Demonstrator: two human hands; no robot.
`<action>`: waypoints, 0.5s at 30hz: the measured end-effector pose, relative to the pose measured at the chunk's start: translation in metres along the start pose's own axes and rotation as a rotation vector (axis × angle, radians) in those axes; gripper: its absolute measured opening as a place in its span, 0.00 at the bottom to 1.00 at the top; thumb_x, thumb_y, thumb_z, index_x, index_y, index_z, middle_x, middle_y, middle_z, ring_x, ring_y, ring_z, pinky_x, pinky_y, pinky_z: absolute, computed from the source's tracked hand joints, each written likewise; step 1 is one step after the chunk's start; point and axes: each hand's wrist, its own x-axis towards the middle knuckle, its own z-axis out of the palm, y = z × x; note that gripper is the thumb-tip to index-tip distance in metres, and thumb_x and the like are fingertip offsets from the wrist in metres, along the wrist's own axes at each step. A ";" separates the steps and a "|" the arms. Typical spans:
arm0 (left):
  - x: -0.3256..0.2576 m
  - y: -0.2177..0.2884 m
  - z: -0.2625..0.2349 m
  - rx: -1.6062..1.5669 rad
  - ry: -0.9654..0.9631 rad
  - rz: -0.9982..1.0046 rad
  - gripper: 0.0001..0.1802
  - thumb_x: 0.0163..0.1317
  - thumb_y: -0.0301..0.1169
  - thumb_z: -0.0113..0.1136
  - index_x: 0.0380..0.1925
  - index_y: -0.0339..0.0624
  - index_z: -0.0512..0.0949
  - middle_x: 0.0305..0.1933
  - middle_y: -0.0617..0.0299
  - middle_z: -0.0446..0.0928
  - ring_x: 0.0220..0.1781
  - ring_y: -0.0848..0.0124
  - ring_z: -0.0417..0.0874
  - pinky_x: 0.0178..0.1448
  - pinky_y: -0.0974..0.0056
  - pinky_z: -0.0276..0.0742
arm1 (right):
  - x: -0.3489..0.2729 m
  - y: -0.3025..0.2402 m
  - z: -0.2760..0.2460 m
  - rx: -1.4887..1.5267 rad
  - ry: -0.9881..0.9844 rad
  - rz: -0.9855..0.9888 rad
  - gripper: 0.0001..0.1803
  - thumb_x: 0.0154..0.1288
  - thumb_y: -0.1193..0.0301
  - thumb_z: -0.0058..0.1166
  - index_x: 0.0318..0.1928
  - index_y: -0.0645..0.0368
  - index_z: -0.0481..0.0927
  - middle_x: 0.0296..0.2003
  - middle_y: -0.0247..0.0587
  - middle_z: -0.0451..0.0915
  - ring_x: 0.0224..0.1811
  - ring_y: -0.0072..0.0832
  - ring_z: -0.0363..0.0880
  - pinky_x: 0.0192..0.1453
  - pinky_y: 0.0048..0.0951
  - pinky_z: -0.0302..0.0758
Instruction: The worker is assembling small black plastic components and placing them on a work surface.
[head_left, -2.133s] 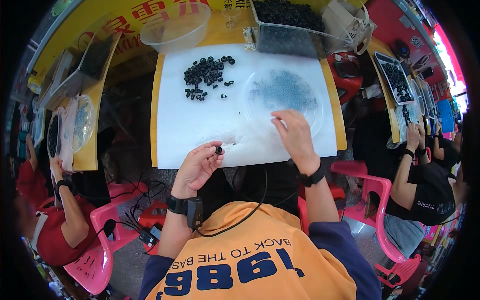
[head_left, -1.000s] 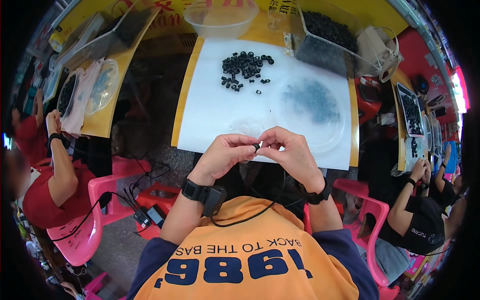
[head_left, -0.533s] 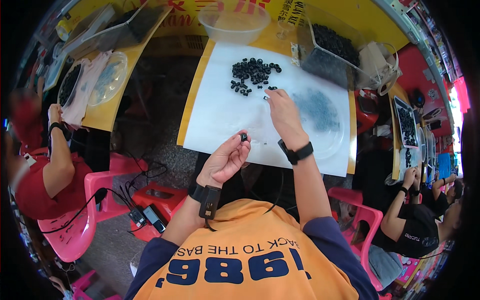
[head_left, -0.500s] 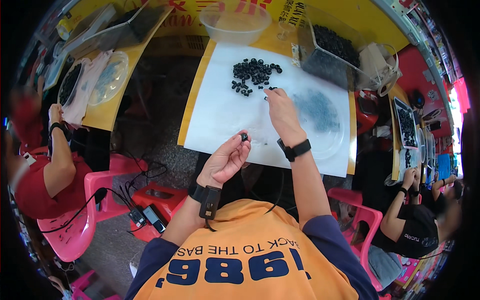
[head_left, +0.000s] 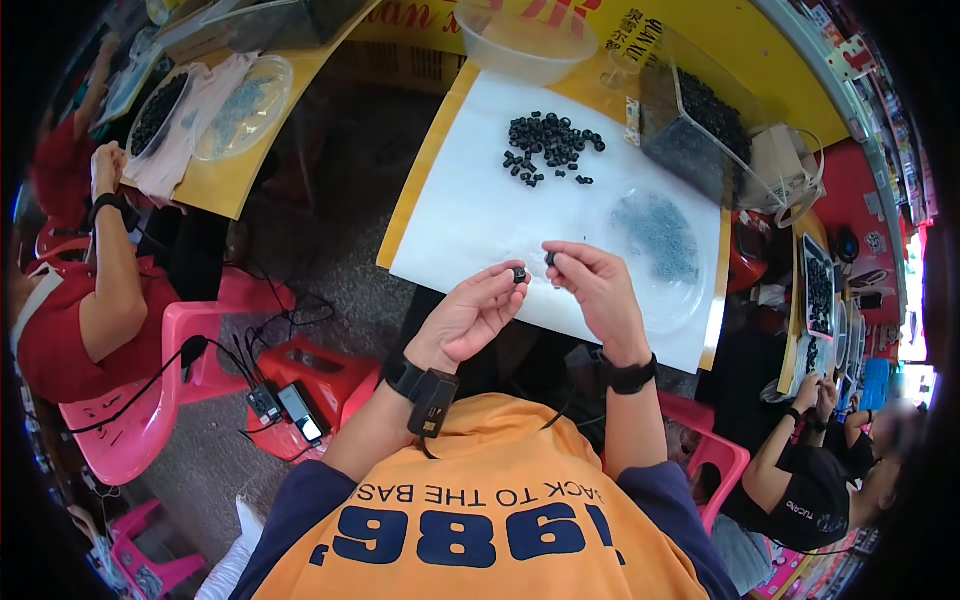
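Observation:
Over the near edge of a white sheet (head_left: 450,200), my left hand (head_left: 470,318) pinches a small black hollow part (head_left: 519,275) between thumb and fingertips, palm partly turned up. Close by on its right, my right hand (head_left: 605,295) grips another small black part (head_left: 550,259) in its fingertips. The two parts are a short gap apart. Farther off on the sheet lies a pile of small black cylindrical parts (head_left: 550,143). Right of my right hand is a clear round plate (head_left: 668,318) holding many tiny blue-grey pieces (head_left: 655,235), too small to make out.
A translucent basin (head_left: 525,50) stands at the back of the table. At the back right, a clear bin (head_left: 690,140) holds many black parts, beside a beige bag (head_left: 780,170). A red stool (head_left: 310,385) with small devices and cables is at left. Other people work at both sides.
My right hand has come back from the black pile toward my left hand, bringing a small black part. My left hand still holds its part. The whole view has shifted slightly.

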 end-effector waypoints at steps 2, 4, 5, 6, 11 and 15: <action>0.002 -0.003 0.001 0.007 0.003 -0.001 0.15 0.71 0.24 0.55 0.57 0.32 0.72 0.48 0.53 0.79 0.48 0.69 0.84 0.53 0.71 0.86 | -0.009 0.003 0.000 0.052 -0.001 0.022 0.13 0.72 0.74 0.55 0.51 0.69 0.82 0.34 0.34 0.83 0.36 0.18 0.79 0.45 0.19 0.77; 0.002 -0.004 0.003 0.021 0.002 -0.005 0.15 0.71 0.24 0.55 0.56 0.33 0.72 0.48 0.53 0.79 0.48 0.69 0.84 0.53 0.71 0.86 | -0.015 0.007 0.000 0.084 0.000 0.022 0.12 0.71 0.74 0.56 0.49 0.68 0.83 0.34 0.34 0.83 0.35 0.17 0.78 0.44 0.19 0.77; 0.002 -0.005 0.004 0.022 0.000 -0.008 0.15 0.71 0.24 0.55 0.56 0.33 0.72 0.48 0.53 0.79 0.48 0.69 0.84 0.53 0.71 0.86 | -0.017 0.008 -0.001 0.084 0.013 0.003 0.11 0.71 0.74 0.56 0.49 0.68 0.83 0.34 0.34 0.83 0.35 0.17 0.79 0.44 0.19 0.77; 0.002 -0.005 0.005 0.024 -0.003 -0.009 0.15 0.71 0.24 0.55 0.56 0.33 0.72 0.48 0.54 0.79 0.48 0.69 0.84 0.53 0.71 0.86 | -0.019 0.007 0.001 0.085 0.024 -0.015 0.11 0.70 0.75 0.57 0.48 0.68 0.83 0.34 0.35 0.83 0.35 0.18 0.79 0.43 0.19 0.77; 0.004 -0.007 0.007 0.062 0.007 0.002 0.15 0.70 0.24 0.56 0.56 0.33 0.73 0.47 0.55 0.79 0.48 0.70 0.84 0.53 0.71 0.86 | -0.029 -0.003 0.011 -0.055 0.082 -0.120 0.10 0.67 0.77 0.60 0.46 0.68 0.83 0.33 0.37 0.84 0.34 0.18 0.81 0.41 0.19 0.77; 0.005 -0.009 0.010 0.101 0.016 0.009 0.15 0.70 0.23 0.57 0.56 0.34 0.73 0.47 0.55 0.79 0.47 0.71 0.84 0.54 0.71 0.85 | -0.037 -0.009 0.020 -0.160 0.115 -0.162 0.09 0.67 0.78 0.60 0.46 0.69 0.84 0.34 0.38 0.85 0.35 0.19 0.83 0.40 0.19 0.78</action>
